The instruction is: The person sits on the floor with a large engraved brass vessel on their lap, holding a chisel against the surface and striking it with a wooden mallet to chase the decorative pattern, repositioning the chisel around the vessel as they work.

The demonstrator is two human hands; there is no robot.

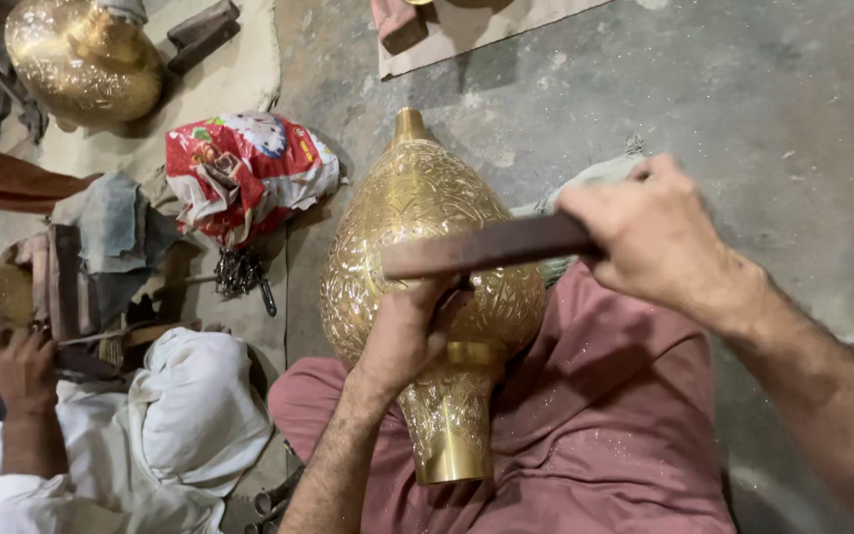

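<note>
Centrally in the frame, a brass vase (427,267) lies across the person's lap on maroon cloth (595,435), neck toward the bottom edge. Engraved pattern already covers the visible body and much of the neck; the rim band remains plain. By judgement the chasing is well advanced, though the hidden underside cannot be assessed. The right hand (659,237) is closed fully around a wooden mallet (486,247) held just over the vase. The left hand (402,336) is curled against the shoulder of the vase, apparently pinching a small punch (464,285); its exact grip cannot be confirmed.
</note>
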